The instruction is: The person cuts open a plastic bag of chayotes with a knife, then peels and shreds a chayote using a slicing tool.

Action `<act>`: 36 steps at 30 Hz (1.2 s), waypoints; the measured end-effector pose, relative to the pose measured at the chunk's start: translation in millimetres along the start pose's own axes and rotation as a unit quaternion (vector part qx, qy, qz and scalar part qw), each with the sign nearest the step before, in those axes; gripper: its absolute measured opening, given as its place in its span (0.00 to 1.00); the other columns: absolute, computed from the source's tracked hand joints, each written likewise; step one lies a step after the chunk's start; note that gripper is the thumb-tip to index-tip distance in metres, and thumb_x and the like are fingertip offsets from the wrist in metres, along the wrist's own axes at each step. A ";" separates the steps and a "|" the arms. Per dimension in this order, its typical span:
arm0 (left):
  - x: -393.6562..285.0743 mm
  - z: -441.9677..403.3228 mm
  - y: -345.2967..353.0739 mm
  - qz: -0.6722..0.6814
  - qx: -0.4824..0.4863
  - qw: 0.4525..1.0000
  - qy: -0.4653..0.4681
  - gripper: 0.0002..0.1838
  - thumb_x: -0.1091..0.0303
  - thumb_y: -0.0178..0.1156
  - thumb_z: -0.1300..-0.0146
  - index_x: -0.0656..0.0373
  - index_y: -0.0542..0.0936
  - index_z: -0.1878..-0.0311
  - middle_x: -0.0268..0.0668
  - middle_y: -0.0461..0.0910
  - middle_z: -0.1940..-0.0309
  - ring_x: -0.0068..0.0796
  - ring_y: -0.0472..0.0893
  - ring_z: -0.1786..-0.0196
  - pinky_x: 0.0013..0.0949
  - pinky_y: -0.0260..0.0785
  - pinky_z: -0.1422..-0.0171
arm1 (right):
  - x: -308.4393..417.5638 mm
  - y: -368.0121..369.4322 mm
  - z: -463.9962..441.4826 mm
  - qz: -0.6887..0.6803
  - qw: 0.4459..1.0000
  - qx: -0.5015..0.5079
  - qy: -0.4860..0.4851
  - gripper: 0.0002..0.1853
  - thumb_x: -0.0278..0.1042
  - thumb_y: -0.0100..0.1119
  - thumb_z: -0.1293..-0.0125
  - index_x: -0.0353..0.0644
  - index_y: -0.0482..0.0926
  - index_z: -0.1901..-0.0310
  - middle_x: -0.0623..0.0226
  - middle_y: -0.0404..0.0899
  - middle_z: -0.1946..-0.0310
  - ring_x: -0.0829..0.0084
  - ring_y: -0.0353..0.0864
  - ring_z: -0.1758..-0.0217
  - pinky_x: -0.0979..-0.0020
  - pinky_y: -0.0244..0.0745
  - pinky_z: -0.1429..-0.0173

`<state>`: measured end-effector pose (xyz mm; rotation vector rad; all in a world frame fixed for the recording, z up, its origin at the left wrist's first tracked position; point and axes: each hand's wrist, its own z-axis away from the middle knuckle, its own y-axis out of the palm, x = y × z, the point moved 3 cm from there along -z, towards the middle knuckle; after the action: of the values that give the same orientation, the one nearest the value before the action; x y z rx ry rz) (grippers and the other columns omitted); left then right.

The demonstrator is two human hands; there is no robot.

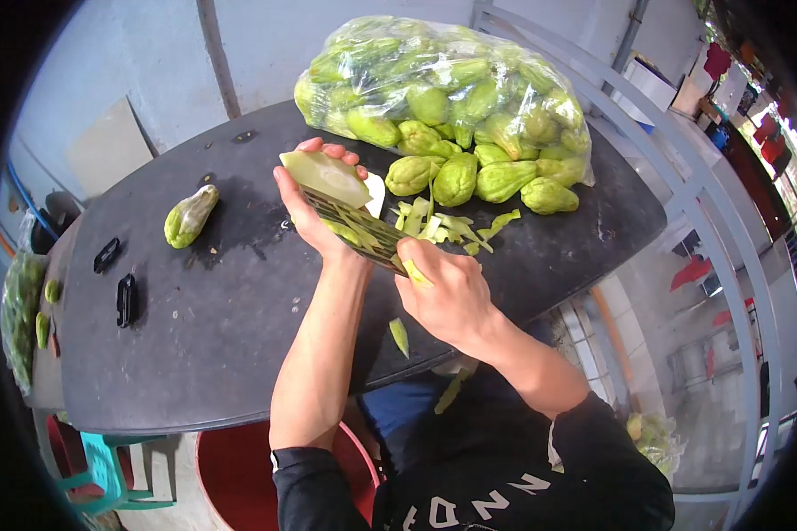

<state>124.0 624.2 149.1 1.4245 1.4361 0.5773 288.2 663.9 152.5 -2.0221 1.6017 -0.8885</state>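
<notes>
My left hand (312, 219) is wrapped round a peeled, pale green chayote (323, 175), held above the dark table. In my right hand (452, 294) is the handle end of a knife (363, 232); its broad blade lies along the chayote's lower side, with green peel on it. The handle is mostly hidden by my fingers. Beyond the knife, a heap of peel strips (438, 226) lies on the table, partly beside a white item I cannot make out. One loose strip of peel (399, 337) rests near the front edge.
Whole chayotes (454, 180) spill from a large clear plastic bag (443, 75) at the back. A single chayote (190, 217) and two small black objects (127, 301) lie on the left of the table (195, 354). Below stand a red tub (212, 482) and a teal stool (106, 473); railings (726, 239) run at right.
</notes>
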 end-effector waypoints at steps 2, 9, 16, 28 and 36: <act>0.3 0.4 1.4 0.014 0.016 1.000 -0.001 0.26 0.39 0.46 0.27 0.55 0.75 0.50 0.39 0.76 0.62 0.38 0.75 0.58 0.41 0.70 0.56 | 0.6 2.4 -0.7 0.015 1.000 -0.010 0.002 0.14 0.27 0.65 0.41 0.42 0.69 0.58 0.63 0.74 0.74 0.60 0.83 0.75 0.62 0.78 0.75; 3.5 2.8 4.9 0.029 0.042 0.999 -0.015 0.25 0.41 0.44 0.25 0.55 0.75 0.51 0.38 0.74 0.62 0.38 0.73 0.57 0.41 0.68 0.53 | -0.5 7.4 -11.1 0.029 0.999 -0.015 -0.001 0.11 0.26 0.61 0.39 0.43 0.69 0.58 0.62 0.74 0.75 0.61 0.82 0.77 0.62 0.77 0.77; 0.3 0.6 5.0 0.033 0.047 0.998 0.005 0.27 0.40 0.39 0.22 0.55 0.73 0.50 0.37 0.73 0.62 0.35 0.74 0.59 0.38 0.70 0.55 | 5.3 15.0 -16.9 0.035 0.999 -0.009 0.023 0.15 0.25 0.65 0.42 0.42 0.69 0.57 0.60 0.77 0.71 0.57 0.83 0.74 0.60 0.78 0.74; -2.4 -3.4 0.4 -0.066 -0.025 0.997 0.010 0.28 0.41 0.40 0.22 0.60 0.73 0.49 0.42 0.75 0.65 0.37 0.75 0.66 0.37 0.69 0.66 | 8.9 12.9 -29.1 -0.030 0.997 0.021 0.068 0.12 0.26 0.60 0.35 0.37 0.69 0.53 0.51 0.78 0.74 0.47 0.82 0.73 0.54 0.77 0.72; -3.0 -6.3 3.4 -0.210 -0.028 0.977 0.038 0.30 0.40 0.42 0.23 0.63 0.73 0.47 0.45 0.78 0.65 0.34 0.76 0.67 0.35 0.69 0.69 | -9.9 -5.6 -43.4 -0.171 0.978 0.067 0.100 0.14 0.26 0.55 0.31 0.29 0.68 0.49 0.42 0.79 0.76 0.44 0.83 0.71 0.50 0.76 0.70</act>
<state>119.6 623.9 155.5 1.0192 1.7062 0.3998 260.5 677.9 184.9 -2.2050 1.2660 -1.3236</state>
